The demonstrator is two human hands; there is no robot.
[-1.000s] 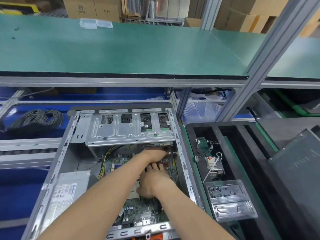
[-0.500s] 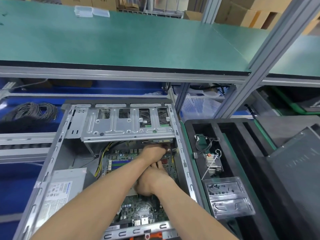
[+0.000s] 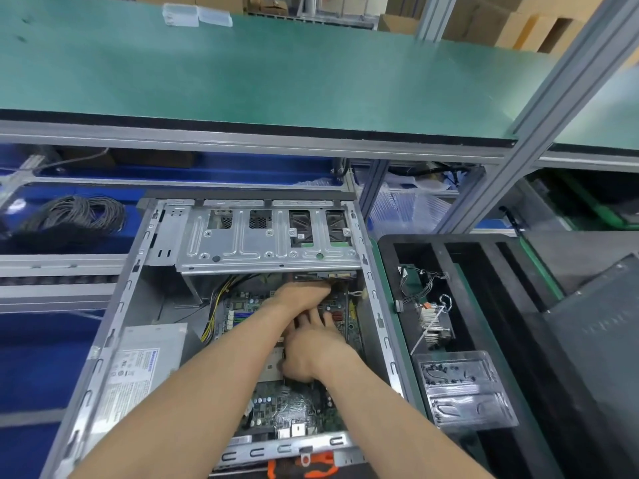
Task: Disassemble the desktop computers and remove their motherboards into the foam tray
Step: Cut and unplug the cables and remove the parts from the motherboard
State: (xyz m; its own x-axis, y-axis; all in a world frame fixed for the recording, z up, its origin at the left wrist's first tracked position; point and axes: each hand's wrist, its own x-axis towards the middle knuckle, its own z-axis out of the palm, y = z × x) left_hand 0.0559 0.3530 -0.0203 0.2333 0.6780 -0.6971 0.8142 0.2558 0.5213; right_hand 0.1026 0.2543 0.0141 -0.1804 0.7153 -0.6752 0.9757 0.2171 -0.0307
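Case: the open desktop case (image 3: 135, 305) lay on its side, so that the motherboard (image 3: 294, 409) faced up and both arms could reach down into it; the drive cage (image 3: 269, 236) stayed at 12 o'clock, above the board.
Motherboard: it was inside the case, not yet lifted; the foam tray (image 3: 484, 264) waited just beside the case at 3 o'clock, probably so that the board needs only a short carry.
Left hand: the left hand (image 3: 304, 299) reached to the far edge of the board, under the drive cage; its fingers were hidden, so I cannot tell if its grip was closed or apart.
Right hand: the right hand (image 3: 311, 357) rested on the middle of the board, fingers stretched forward, thumb at the side; it seemed to press or steady, but a grip on something small I cannot exclude.
Power supply: the power supply (image 3: 141, 368) sat at 9 o'clock, its yellow cables (image 3: 214, 305) running toward the board.
Screw box: a clear plastic box (image 3: 463, 392) with small screws lay on the tray, near to hand.
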